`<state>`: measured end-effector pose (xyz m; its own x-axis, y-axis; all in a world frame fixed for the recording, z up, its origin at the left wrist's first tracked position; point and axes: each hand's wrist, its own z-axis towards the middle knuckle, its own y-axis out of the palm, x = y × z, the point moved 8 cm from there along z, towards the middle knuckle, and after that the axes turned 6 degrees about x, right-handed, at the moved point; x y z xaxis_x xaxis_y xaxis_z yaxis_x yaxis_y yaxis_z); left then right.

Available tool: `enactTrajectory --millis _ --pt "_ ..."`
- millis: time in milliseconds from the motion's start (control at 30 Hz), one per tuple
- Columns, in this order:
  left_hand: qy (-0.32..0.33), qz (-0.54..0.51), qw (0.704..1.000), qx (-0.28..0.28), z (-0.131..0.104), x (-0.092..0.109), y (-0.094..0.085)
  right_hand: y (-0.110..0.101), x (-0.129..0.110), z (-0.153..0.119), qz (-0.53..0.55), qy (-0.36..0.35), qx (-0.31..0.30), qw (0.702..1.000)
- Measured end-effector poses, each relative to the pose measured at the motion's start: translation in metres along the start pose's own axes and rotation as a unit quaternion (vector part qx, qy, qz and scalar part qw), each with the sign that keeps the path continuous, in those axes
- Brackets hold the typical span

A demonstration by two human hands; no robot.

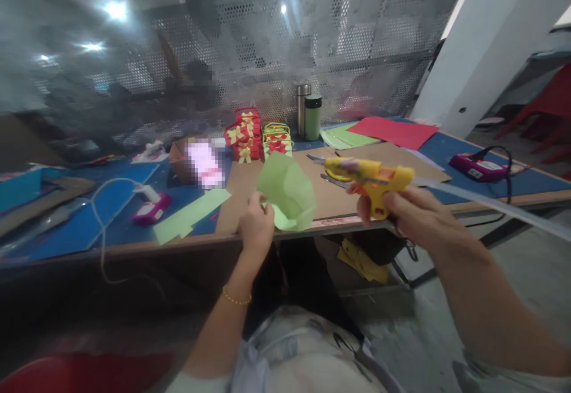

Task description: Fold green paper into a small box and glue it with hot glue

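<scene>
At the counter's near edge, our left fingers pinch green paper; our right fingers grip the glue gun, best aimed steadily

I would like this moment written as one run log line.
left hand: holding curled green paper | right hand: gripping yellow glue gun, nozzle pointing left | table: cardboard sheet, red paper

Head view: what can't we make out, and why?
All in the head view:
Phone-like object: content lost to pixelation.
Glue gun: trigger area covered by the right hand.
Green paper: its far side, and any fingers of the left hand behind it, hidden by the sheet.
Clear stick: far end cut off by the right edge.
Purple box: label print too small.
</scene>
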<state>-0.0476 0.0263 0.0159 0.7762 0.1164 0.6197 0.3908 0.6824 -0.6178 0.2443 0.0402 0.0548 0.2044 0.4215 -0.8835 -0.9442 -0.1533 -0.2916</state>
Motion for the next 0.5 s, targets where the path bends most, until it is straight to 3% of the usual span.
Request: enactTrajectory --millis 67,200,333,500 --pt "0.004 0.020 1.000 0.011 -0.004 0.006 0.000 0.042 -0.013 -0.011 0.096 0.027 -0.067 0.993" --pt "0.007 0.026 0.999 0.032 -0.016 0.013 0.000 0.092 -0.019 -0.017 0.148 0.042 -0.055 0.987" --pt "-0.039 -0.095 0.994 0.046 -0.017 0.003 -0.007 0.102 -0.008 -0.020 0.107 0.028 0.006 0.994" --pt "-0.094 -0.263 0.960 0.033 -0.009 -0.013 -0.014 0.094 0.004 -0.027 0.080 0.055 -0.013 0.995"
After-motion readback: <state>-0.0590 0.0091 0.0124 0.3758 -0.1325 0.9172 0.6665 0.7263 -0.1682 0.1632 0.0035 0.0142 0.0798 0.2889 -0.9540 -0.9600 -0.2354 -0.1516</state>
